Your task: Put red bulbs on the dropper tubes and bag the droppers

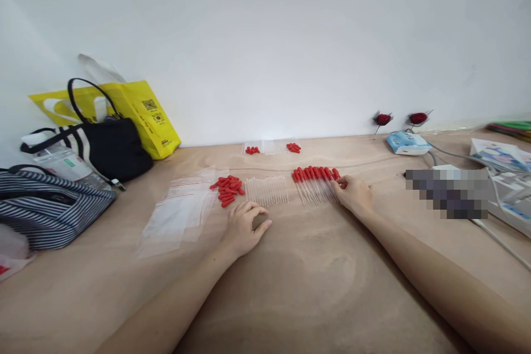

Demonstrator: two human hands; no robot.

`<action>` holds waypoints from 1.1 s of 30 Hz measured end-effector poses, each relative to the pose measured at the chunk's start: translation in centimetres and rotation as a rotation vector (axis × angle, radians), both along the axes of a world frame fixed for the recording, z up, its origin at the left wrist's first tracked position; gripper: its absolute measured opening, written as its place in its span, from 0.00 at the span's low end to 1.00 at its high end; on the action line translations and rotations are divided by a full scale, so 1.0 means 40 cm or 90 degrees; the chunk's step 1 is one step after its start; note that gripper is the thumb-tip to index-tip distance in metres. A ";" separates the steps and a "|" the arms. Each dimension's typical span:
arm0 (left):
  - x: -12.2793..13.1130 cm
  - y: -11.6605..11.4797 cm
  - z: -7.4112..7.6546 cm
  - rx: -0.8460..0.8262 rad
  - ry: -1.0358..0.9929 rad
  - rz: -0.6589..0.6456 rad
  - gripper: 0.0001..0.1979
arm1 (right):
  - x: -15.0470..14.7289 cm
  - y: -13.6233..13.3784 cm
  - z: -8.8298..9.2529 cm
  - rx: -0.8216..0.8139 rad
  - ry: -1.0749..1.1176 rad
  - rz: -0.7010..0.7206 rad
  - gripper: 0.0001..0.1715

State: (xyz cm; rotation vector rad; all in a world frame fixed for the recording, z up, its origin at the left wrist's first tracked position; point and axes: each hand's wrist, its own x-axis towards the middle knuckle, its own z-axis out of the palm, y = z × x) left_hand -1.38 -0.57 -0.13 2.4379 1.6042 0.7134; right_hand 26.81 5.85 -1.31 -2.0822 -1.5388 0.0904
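My left hand (245, 228) lies on the table with its fingers loosely curved and its thumb apart, holding nothing. Just beyond its fingertips is a row of thin clear tubes (266, 191), with a heap of loose red rubber bulbs (228, 189) to their left. Over on the right, my right hand (352, 192) has its thumb and fingers pinched at the red end of a dropper (335, 173), the last in a row. The other droppers (314, 174) in that row are clear tubes capped with red bulbs, their tips towards me. My fingertips partly hide the bulb.
Clear zip bags (182, 207) lie left of the bulbs. By the wall, a small bag (271, 147) has red bulbs at both ends. A striped bag (53, 207), black bag (112, 146) and yellow bag (160, 127) stand left; a tissue pack (409, 144) and cables (504, 243) lie right.
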 end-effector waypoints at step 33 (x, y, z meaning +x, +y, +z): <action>-0.017 -0.023 0.036 0.069 0.024 -0.035 0.09 | -0.301 0.031 0.071 -0.149 -0.111 0.182 0.18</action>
